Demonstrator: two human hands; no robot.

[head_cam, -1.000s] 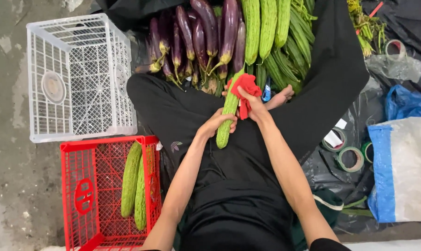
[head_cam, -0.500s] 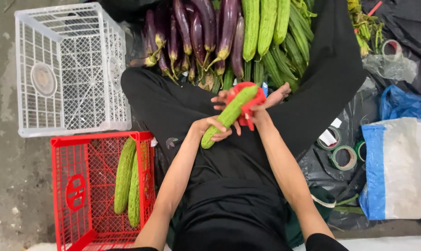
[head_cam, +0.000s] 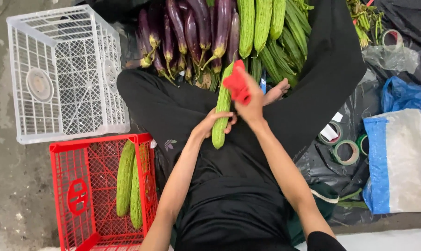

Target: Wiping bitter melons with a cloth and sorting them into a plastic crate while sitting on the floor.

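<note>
Green, bumpy long gourd (head_cam: 222,109) held upright over the lap, gripped low by the left hand (head_cam: 213,123); right hand (head_cam: 250,104) clutching a crumpled red cloth (head_cam: 237,84) against its upper part. Glossy purple eggplants (head_cam: 192,32) and ridged green gourds (head_cam: 266,28) piled beyond. Red plastic crate (head_cam: 75,195) near left, white lattice crate (head_cam: 61,74) farther left.

The left hand (head_cam: 213,123) grips a long green gourd (head_cam: 222,107) near its lower end. The right hand (head_cam: 250,104) presses a red cloth (head_cam: 237,83) against it, over the person's lap. A red crate (head_cam: 71,195) holding two gourds sits beside a white crate (head_cam: 61,69).
</note>
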